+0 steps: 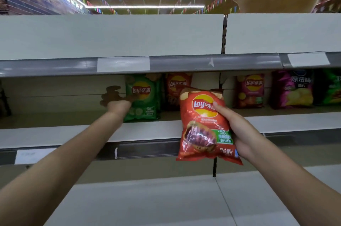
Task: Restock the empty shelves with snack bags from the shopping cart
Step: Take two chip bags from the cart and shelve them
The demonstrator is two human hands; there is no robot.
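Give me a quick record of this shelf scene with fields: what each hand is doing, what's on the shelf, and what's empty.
left hand: left hand reaches into the middle shelf, fingers spread, beside the green Lay's crisp bag; contact unclear
right hand: right hand grips a red foil Lay's crisp bag in front of the shelf
middle shelf stock: green bag, dark red Lay's bag, magenta Lay's bag, purple crisp bag, all upright
top shelf: no bags visible
price rail: blank white label

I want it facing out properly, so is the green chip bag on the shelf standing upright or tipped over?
Upright. The green chip bag stands on its bottom edge, logo facing out, the left hand at its side.
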